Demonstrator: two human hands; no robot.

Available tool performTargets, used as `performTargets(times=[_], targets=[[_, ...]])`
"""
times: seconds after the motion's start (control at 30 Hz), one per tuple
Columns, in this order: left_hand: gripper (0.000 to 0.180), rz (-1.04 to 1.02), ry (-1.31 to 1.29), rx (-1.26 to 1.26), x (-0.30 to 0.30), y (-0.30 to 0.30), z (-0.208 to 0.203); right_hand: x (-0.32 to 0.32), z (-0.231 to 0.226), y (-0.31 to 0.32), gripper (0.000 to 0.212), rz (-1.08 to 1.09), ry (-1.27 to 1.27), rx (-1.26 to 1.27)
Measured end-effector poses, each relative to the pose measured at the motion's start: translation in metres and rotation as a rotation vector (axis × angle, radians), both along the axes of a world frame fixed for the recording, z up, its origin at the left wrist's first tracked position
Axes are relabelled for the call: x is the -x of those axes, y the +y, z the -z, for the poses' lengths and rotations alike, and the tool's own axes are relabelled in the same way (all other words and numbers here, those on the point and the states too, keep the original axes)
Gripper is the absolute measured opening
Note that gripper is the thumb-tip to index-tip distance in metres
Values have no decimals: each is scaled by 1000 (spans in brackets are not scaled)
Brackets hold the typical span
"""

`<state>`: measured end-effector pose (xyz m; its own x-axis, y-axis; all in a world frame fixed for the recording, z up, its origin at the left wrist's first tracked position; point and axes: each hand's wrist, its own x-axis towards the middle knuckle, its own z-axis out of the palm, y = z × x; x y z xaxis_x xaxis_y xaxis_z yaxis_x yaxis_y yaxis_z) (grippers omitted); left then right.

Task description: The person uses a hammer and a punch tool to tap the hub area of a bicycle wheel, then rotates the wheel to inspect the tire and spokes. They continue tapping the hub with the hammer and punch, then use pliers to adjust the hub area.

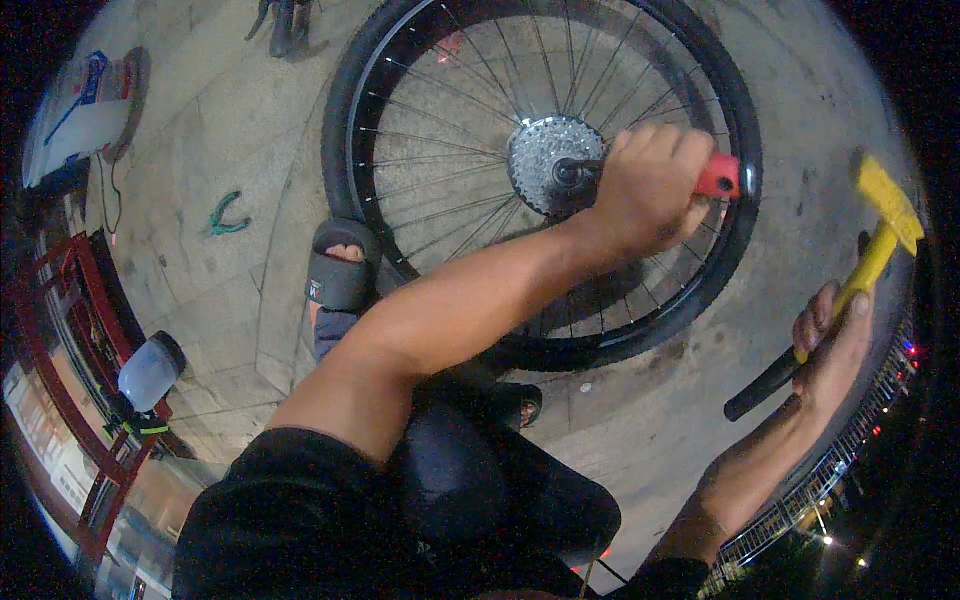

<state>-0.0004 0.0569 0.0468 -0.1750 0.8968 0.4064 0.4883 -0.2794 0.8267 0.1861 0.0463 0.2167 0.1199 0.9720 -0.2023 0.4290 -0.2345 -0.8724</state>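
Note:
A bicycle wheel (352,130) with a black tyre is in front of me, its silver cassette (535,165) facing up. My left hand (655,185) is wrapped round the red handle of a wrench (720,177). The dark head of that wrench sits at the middle of the cassette; how it engages there is too small to tell. Off to the right, my right hand (835,335) grips a hammer (868,262) with a yellow head and shaft and a black grip. The hammer is raised beside the wheel, apart from it, head upward.
Green-handled pliers (230,215) lie on the paved ground left of the wheel. My sandalled foot (343,262) is close by the tyre. A pale bottle-like object (150,372) and a red frame (105,300) stand at left, below a white package (85,115).

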Motion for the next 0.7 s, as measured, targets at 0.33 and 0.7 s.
performTargets(times=[0.33, 0.7], targets=[[43, 127, 50, -10, -4, 12, 15, -9, 17, -46, 51, 85, -65, 15], [41, 170, 71, 346, 8, 29, 0, -21, 23, -37, 49, 57, -190, 54]])
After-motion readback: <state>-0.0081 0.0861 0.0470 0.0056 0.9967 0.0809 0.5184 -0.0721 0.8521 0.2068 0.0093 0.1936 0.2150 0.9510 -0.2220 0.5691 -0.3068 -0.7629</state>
